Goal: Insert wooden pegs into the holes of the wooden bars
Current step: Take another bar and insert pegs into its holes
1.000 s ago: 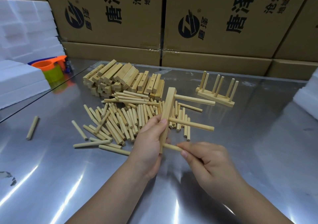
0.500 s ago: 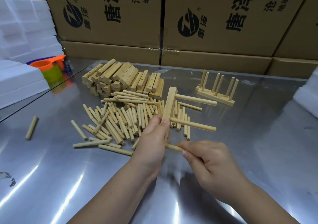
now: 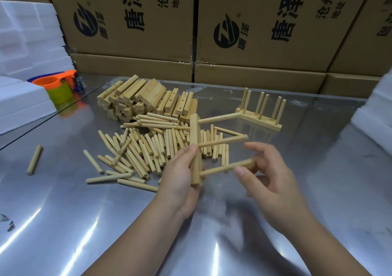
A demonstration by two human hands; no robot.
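Note:
My left hand (image 3: 180, 176) grips a wooden bar (image 3: 194, 131) upright above the steel table. Three pegs stick out of it to the right: a top peg (image 3: 218, 118), a middle peg (image 3: 222, 141) and a lowest peg (image 3: 220, 169). My right hand (image 3: 269, 180) pinches the far end of the lowest peg between thumb and a curled finger, the index finger raised. Behind lie a heap of loose pegs (image 3: 146, 148) and a stack of drilled bars (image 3: 144, 99).
A finished bar pair with upright pegs (image 3: 261, 118) stands at the back right. One stray peg (image 3: 34, 159) lies far left. Orange and green cups (image 3: 53, 82) and white foam blocks (image 3: 19, 106) sit at the left, more foam (image 3: 373, 114) at the right, cardboard cartons (image 3: 254, 31) behind.
My right hand slid from near the bar out to the far end of the lowest peg, which now stands out to the right. The left hand raised the bar slightly.

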